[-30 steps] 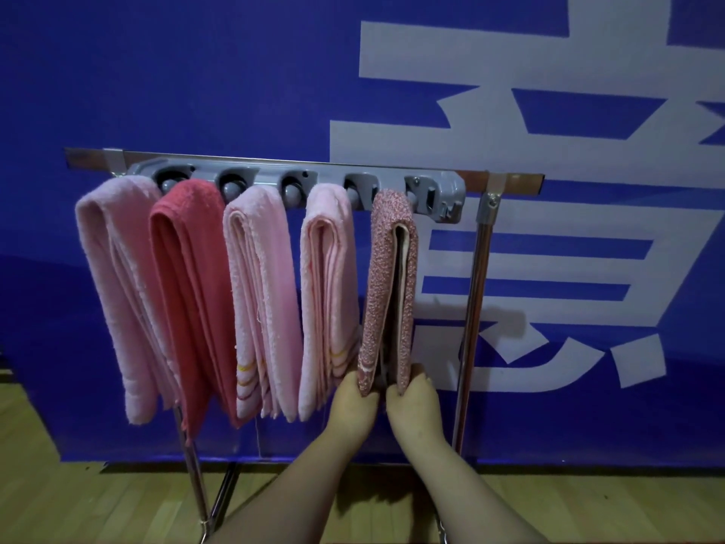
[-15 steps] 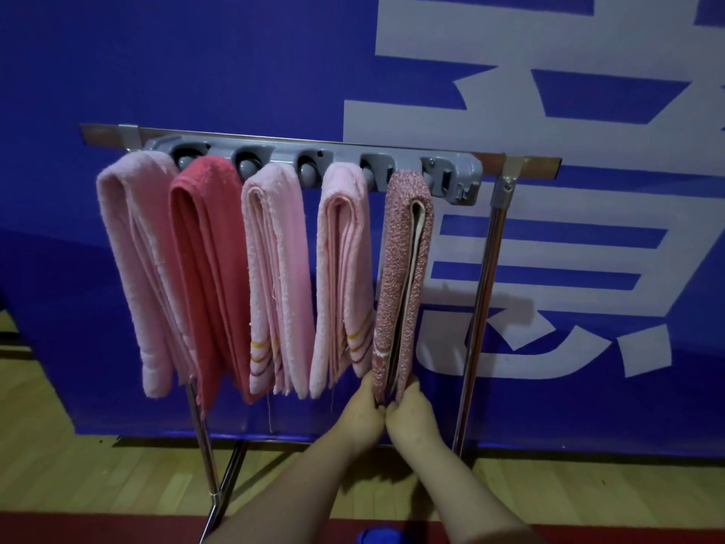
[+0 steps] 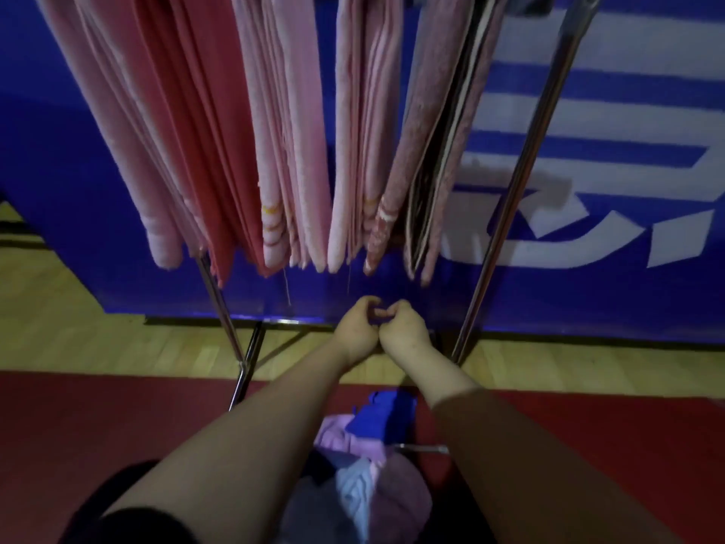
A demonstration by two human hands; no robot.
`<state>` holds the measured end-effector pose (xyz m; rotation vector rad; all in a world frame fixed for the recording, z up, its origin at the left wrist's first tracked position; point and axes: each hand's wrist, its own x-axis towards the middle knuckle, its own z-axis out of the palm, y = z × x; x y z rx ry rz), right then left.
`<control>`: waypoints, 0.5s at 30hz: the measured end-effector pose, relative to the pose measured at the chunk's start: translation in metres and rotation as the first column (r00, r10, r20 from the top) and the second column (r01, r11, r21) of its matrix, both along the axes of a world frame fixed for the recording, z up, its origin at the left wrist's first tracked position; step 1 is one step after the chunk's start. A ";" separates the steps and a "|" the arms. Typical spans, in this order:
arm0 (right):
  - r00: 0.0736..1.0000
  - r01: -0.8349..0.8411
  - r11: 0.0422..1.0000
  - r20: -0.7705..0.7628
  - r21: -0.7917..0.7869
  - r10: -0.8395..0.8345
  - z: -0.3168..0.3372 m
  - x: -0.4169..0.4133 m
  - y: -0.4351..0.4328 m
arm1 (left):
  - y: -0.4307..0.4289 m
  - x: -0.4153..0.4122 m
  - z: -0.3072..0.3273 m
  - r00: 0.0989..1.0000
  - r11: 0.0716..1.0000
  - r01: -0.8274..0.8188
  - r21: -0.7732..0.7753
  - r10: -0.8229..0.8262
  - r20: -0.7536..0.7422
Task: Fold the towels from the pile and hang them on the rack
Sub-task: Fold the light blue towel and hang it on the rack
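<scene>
Several folded towels hang side by side from the rack, whose top bar is out of view: pale pink (image 3: pixel 117 123), coral red (image 3: pixel 200 127), two light pink ones (image 3: pixel 290 143) (image 3: pixel 361 131), and a speckled pink towel (image 3: pixel 427 151) at the right. My left hand (image 3: pixel 355 327) and my right hand (image 3: pixel 404 325) are side by side just below the speckled towel's lower end, apart from it, fingers curled and holding nothing. A pile of towels (image 3: pixel 365 465) in blue, lilac and pale blue lies on the floor between my forearms.
The rack's chrome legs (image 3: pixel 514 198) (image 3: pixel 223 308) slant down on both sides of my hands. Behind stands a blue banner with white characters (image 3: pixel 612 111). Wooden floor (image 3: pixel 78 327) runs under the rack, and a red mat (image 3: pixel 98 426) lies nearer me.
Both hands have let go of the speckled towel's lower end and dropped below it. The view has tilted down and closer, so the pile on the floor now shows.
</scene>
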<state>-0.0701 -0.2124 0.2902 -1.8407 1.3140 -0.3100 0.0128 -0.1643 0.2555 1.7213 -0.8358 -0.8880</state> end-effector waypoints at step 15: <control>0.923 -0.162 0.953 -0.302 0.255 0.238 -0.188 0.027 0.057 | 0.076 0.013 -0.182 0.996 0.916 -0.082 0.392 0.092 -0.006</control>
